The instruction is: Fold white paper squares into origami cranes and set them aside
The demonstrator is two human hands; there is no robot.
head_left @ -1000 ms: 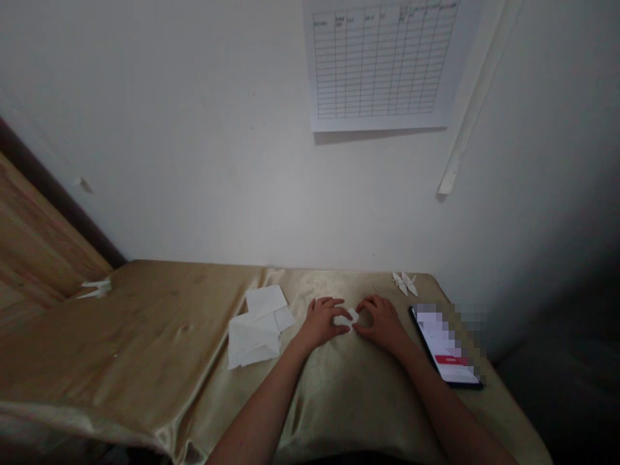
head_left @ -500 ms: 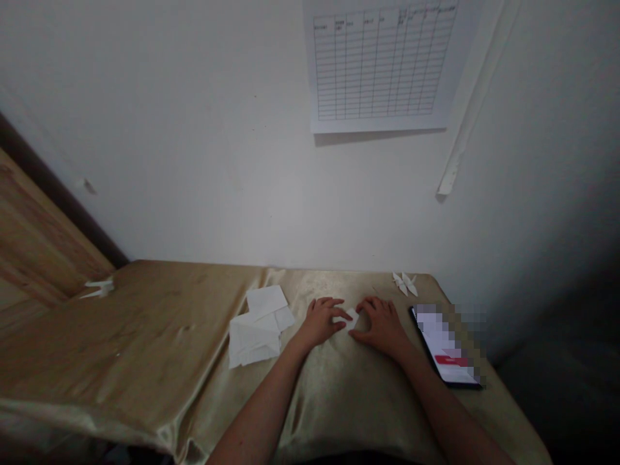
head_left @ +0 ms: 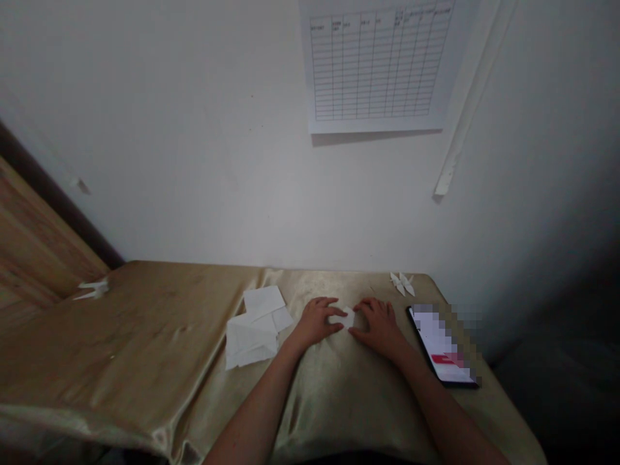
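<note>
A small piece of folded white paper [head_left: 349,317] lies on the gold tablecloth between my two hands. From the left, my left hand [head_left: 320,321] reaches it with thumb and fingertips at its edge. My right hand [head_left: 378,323] has its thumb and index finger on the paper's right edge. Both hands are curved, with the paper held between their fingertips. Its exact folds are too small to make out.
Several white paper sheets [head_left: 252,339] lie loosely stacked left of my hands. Folded paper cranes [head_left: 402,283] rest near the back right corner, above a lit phone [head_left: 443,349]. Another white folded paper [head_left: 94,288] sits at the far left. A printed table sheet [head_left: 375,71] hangs on the wall.
More of the small paper shows between my hands, and it looks turned slightly. My hands stay in nearly the same place; the whole view has shifted a little.
</note>
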